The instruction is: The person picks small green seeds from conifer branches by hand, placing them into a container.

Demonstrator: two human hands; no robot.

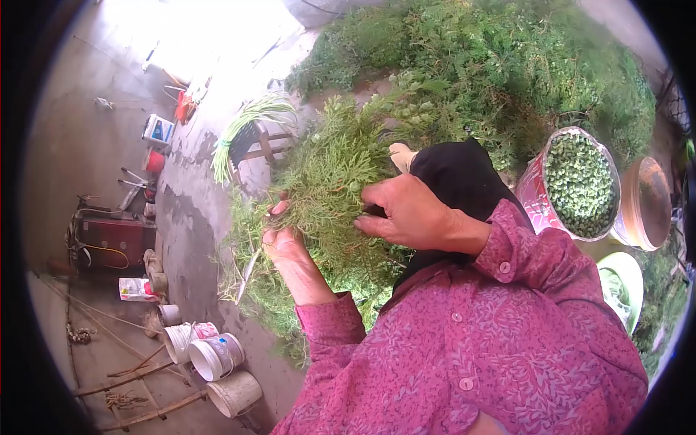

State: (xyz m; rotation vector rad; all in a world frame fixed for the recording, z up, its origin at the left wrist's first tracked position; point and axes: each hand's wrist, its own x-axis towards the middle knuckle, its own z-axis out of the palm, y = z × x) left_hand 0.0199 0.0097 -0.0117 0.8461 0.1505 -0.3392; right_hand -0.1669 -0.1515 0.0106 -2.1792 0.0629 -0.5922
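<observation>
A leafy evergreen branch [337, 170] with flat, scaly sprays fills the space before my lap. My left hand [284, 243] is closed around its lower left part, with some sprigs hiding the fingers. My right hand [409, 214] reaches in from the right side, thumb and fingers drawn together at the edge of the foliage. What lies between those fingertips is hidden. A few small green cones show among the sprays just above them. At my right stands a bucket [580, 185] filled nearly to the rim with small green cones.
A large heap of cut branches [493, 80] lies ahead. Beside the bucket are a brownish tub [645, 203] and a pale green basin [622, 290]. White buckets [217, 357] and a wooden ladder [156, 409] lie left. A small stool [264, 145] stands ahead left.
</observation>
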